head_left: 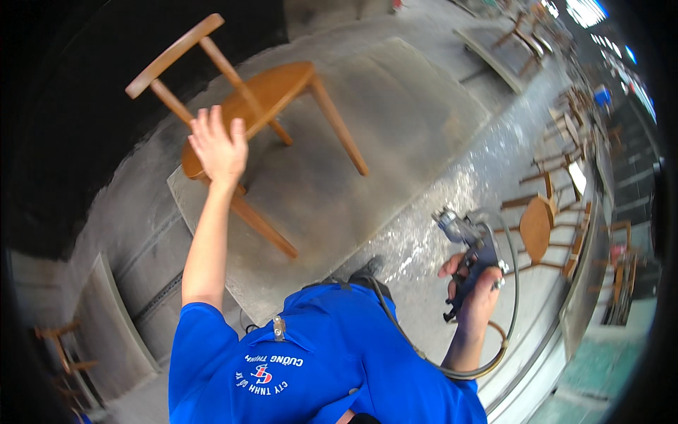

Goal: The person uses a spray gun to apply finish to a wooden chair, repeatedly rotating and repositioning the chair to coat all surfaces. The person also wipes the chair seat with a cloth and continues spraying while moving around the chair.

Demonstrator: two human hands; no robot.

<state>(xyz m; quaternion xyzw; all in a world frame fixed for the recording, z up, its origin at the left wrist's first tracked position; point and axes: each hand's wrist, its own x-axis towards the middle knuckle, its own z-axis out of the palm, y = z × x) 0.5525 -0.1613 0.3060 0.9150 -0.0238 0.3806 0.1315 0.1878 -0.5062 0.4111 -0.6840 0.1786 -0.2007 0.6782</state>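
A brown wooden chair (265,92) with a curved top rail stands tilted in the view on a large flat board (417,106). My left hand (219,145) reaches out to it, palm down with the fingers spread, at the near side of the seat; whether it presses on the seat or hovers just over it I cannot tell. Off to the right, away from the chair, my right hand (479,290) is wrapped round the handle of a metal spray gun (466,244). A thin hose (514,311) loops from the gun past my forearm.
Several wooden chairs (537,226) stand in a row along the right side. Another board (494,56) with a chair lies at the far right. At the lower left are a panel (109,332) and part of a chair (63,346). A dark wall (78,120) rises behind the chair.
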